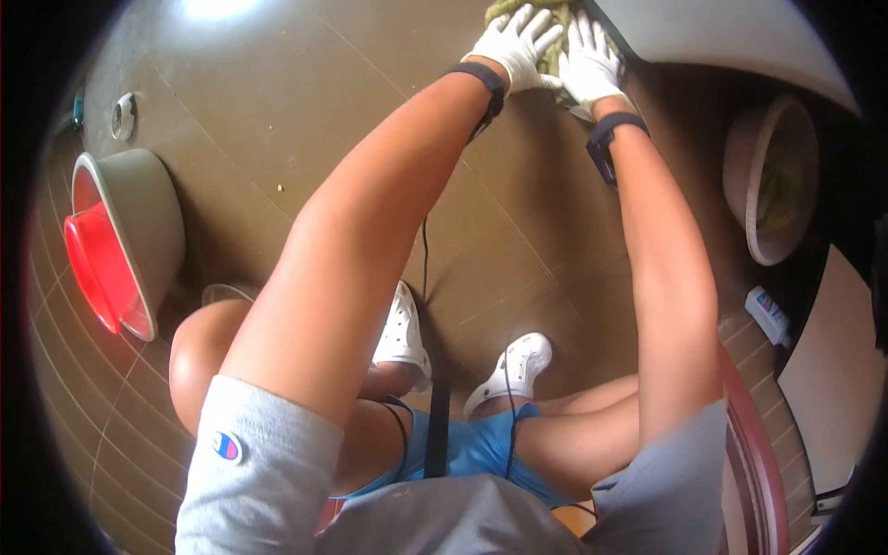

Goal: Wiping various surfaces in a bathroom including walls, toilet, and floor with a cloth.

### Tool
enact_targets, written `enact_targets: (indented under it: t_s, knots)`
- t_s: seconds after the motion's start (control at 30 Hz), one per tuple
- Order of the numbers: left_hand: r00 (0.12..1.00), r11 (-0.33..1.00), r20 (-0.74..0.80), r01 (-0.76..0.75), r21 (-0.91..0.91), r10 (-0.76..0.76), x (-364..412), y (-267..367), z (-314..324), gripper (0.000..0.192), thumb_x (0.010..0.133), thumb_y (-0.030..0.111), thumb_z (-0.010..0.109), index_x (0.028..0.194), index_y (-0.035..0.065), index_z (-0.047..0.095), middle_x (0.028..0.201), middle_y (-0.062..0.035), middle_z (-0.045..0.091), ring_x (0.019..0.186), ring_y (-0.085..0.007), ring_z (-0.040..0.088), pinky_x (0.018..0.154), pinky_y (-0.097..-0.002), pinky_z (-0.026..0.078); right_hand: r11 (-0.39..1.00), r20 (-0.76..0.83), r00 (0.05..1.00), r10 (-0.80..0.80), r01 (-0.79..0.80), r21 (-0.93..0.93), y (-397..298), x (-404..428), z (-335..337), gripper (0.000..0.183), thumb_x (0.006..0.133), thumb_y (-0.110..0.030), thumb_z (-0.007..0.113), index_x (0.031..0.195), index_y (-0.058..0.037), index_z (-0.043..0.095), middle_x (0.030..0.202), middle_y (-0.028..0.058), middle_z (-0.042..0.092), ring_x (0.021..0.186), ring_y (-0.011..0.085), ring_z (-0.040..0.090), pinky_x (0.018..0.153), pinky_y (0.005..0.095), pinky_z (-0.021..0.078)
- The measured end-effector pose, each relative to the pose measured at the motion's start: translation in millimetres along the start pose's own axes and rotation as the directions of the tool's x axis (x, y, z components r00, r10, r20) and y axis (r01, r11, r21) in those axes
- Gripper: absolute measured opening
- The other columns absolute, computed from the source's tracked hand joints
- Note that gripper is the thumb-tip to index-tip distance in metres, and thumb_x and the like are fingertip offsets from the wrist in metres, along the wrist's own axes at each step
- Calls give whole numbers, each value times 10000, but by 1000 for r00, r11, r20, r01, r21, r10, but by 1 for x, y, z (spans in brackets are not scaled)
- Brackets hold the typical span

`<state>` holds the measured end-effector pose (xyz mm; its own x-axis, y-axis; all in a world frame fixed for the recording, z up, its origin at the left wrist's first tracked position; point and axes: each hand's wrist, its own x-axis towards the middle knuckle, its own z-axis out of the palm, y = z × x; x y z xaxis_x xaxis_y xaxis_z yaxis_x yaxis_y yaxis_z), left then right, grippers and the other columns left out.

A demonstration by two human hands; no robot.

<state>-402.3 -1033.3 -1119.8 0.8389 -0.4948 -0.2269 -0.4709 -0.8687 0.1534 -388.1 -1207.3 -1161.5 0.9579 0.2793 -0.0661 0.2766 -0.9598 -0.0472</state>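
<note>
My left hand [522, 47], in a white glove, lies flat with spread fingers on a yellow-green cloth [501, 8] at the top of the view. Close beside it, my gloved right hand [592, 64] also presses down with its fingers straight. Part of the cloth shows between the two hands, and the rest is hidden beneath them. A pale edge of something [581, 111] peeks out below my right palm; what it belongs to cannot be made out. Each wrist wears a black band.
A pale tub [149, 208] with a red plastic basin [97, 270] in it stands left on the brown tiled floor [333, 125]. Right are another tub [753, 180] holding greenish cloth, a white bottle [766, 313] and a large pale panel [735, 35]. A thin black cable [425, 257] hangs near my feet.
</note>
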Motion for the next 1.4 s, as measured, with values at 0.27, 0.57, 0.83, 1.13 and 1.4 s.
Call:
enact_targets:
  t_s: [0.27,0.57,0.83,1.13,1.4]
  knots:
    - [982,968,65,184,-173,-175,-49,49,17,1042,878,798,397,1605,95,145,1671,-168,83,1540,-368,55,1234,-488,65,1000,56,998,20,-20,-6,-3,-21,-4,698,1006,-462,415,1595,-154,202,1660,85,196,1523,321,173,1216,515,169]
    - [853,813,502,391,-431,-144,-99,116,28,1188,775,837,478,1613,108,59,1665,-214,-32,1524,-433,-80,1215,-550,2,999,289,957,32,-41,23,-24,-127,-1,711,981,-388,441,1600,-155,181,1674,65,148,1535,293,134,1238,479,91]
    - [804,936,566,319,-147,-185,-89,129,48,1131,794,881,341,1618,164,46,1670,-192,-22,1516,-463,-80,1206,-569,-3,1000,294,956,23,-26,6,-23,-145,-1,684,1007,-385,382,1609,-167,141,1673,69,144,1538,294,119,1241,477,94]
    - [818,899,463,428,-94,-341,-97,124,22,1100,804,826,400,1617,170,56,1675,-176,-29,1523,-442,-82,1206,-562,-18,996,112,994,-9,-2,93,-38,-133,-9,674,993,-410,416,1590,-157,233,1659,73,207,1518,309,193,1230,495,123]
    - [939,962,252,261,-77,-234,-199,126,55,1020,835,717,525,1593,106,219,1656,-197,134,1528,-387,105,1227,-501,89,994,102,994,40,-49,97,-81,-219,-7,651,978,-358,481,1564,-133,307,1625,82,298,1501,294,244,1228,488,133]
